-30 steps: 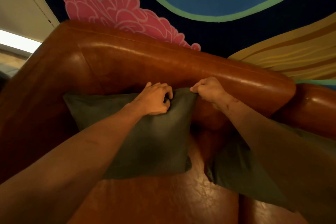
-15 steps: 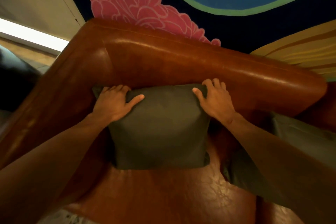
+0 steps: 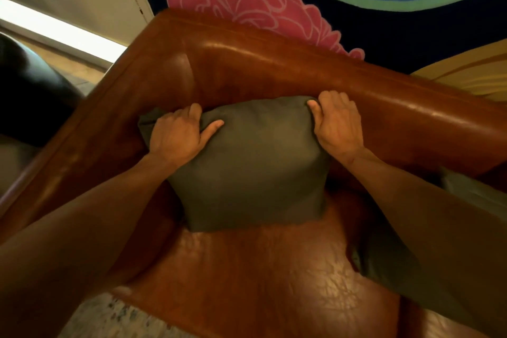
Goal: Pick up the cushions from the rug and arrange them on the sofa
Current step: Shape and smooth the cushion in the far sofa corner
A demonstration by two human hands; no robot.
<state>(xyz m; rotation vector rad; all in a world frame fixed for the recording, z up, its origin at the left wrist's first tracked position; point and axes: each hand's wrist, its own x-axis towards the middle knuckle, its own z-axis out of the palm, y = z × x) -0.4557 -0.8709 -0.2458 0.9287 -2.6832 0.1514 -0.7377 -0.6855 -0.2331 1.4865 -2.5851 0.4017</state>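
Note:
A dark olive-green cushion [image 3: 255, 167] stands upright on the brown leather sofa [image 3: 260, 63], leaning against the backrest in the left corner. My left hand [image 3: 175, 134] grips its top left corner, thumb pressed on the front face. My right hand [image 3: 338, 123] grips its top right corner, fingers hooked over the top edge. A second green cushion [image 3: 389, 261] lies on the seat to the right, mostly hidden by my right forearm.
The sofa's left armrest [image 3: 90, 129] runs down the left side. A wall mural with a pink flower [image 3: 247, 0] rises behind the backrest. A dark rounded object [image 3: 30, 90] sits left of the sofa. Speckled floor [image 3: 109, 318] shows at the bottom left.
The cushion has turned from lying wide to standing upright in the corner. Both hands moved apart from its top middle to its two top corners, and the cushion's top now bulges between them.

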